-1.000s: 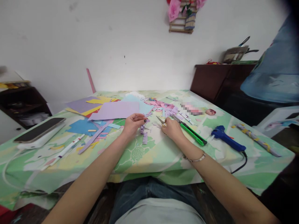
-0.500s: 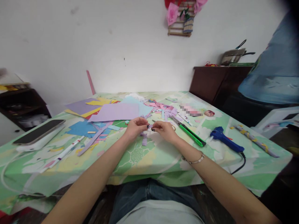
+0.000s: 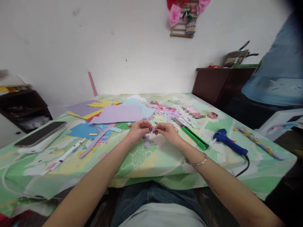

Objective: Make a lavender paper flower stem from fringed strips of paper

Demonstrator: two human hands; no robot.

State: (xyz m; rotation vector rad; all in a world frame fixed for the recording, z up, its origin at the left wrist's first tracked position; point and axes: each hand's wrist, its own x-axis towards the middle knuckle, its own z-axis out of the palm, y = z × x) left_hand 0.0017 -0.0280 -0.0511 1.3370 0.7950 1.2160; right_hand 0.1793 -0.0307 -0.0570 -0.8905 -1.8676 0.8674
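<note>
Over the middle of the table, my left hand [image 3: 138,130] and my right hand [image 3: 168,131] meet fingertip to fingertip. Both pinch a small purple paper strip [image 3: 152,129] held just above the cloth. More cut purple strips [image 3: 146,142] lie under the hands. Scissors [image 3: 158,123] lie just behind my right hand. A large lilac sheet [image 3: 117,113] lies flat behind my left hand.
A green utility knife [image 3: 195,137] and a blue glue gun [image 3: 228,142] with its cord lie right of my hands. A phone [image 3: 40,134] and a pen [image 3: 67,153] lie at left. Coloured paper scraps [image 3: 165,110] litter the far side of the green floral tablecloth [image 3: 146,160].
My right hand left the scissors and moved left to meet my left hand. Both now pinch the small purple piece together.
</note>
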